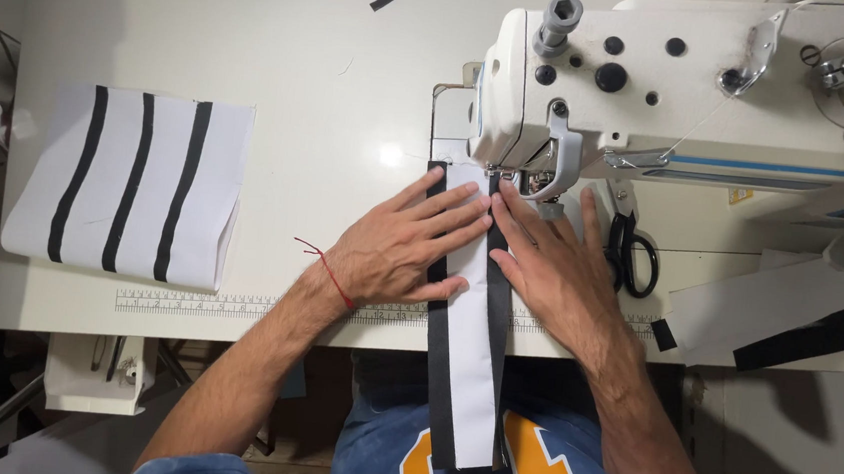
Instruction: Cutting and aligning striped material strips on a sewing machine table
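While the white fabric strip with black edge bands [468,311] lies across the sewing table's [304,77] front edge beneath the white industrial sewing machine [655,85], left hand [401,250] and right hand [550,267] press flat on it, fingers spread, gripping nothing. Black-handled scissors [631,256] lie just right; a folded white cloth with black stripes [130,184] sits near the left edge.

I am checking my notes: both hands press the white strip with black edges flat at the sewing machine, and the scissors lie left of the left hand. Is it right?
Not quite. The head view shows the scissors lying right of the right hand, not left of the left hand. Both hands do press the strip flat at the sewing machine.
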